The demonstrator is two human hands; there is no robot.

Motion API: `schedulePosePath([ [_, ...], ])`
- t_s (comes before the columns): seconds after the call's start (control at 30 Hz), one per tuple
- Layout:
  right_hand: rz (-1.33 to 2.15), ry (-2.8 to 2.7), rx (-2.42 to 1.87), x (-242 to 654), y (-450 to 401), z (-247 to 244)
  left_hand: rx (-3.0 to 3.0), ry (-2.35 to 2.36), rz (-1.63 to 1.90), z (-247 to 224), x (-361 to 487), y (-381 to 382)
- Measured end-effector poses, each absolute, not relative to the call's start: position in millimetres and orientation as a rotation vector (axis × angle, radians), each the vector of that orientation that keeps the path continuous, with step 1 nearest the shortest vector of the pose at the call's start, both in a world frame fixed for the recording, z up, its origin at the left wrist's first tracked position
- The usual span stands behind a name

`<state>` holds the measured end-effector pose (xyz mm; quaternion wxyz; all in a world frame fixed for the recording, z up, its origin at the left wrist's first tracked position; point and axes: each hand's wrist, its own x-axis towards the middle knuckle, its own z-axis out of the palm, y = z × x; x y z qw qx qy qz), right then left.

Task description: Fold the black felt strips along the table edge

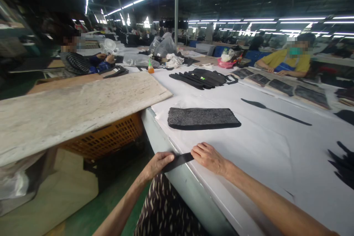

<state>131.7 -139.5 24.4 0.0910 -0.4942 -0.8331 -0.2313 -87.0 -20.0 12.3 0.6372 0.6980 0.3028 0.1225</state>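
A black strip of fabric (181,160) stretches between my two hands at the table's near edge. My left hand (159,163) pinches one end with the thumb on top, just off the edge above my lap. Over the white tabletop, my right hand (208,157) grips the other end with fingers closed. Just beyond the hands lies a neat stack of grey knitted pieces with black edges (203,118). Farther right, a single long dark strip (272,111) rests flat on the white table covering (257,140).
A pale board (83,97) juts in from the left, above an orange plastic crate (107,136). Black pieces (203,77) lie farther back, near a small orange bottle (151,67). Two people sit across, one in a striped top (76,61), one in yellow (300,61).
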Motion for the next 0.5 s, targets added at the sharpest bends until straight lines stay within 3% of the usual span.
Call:
schedulePosePath([
  [0.27, -0.703, -2.454, -1.471, 134.5, -140.8, 34.8, 1.571, 0.799, 0.177, 0.9, -114.9, -3.9],
  [0.5, -0.689, -2.417, -1.55, 168.7, -156.5, 45.8, 1.503, 0.724, 0.145, 13.3, -90.8, -17.8],
])
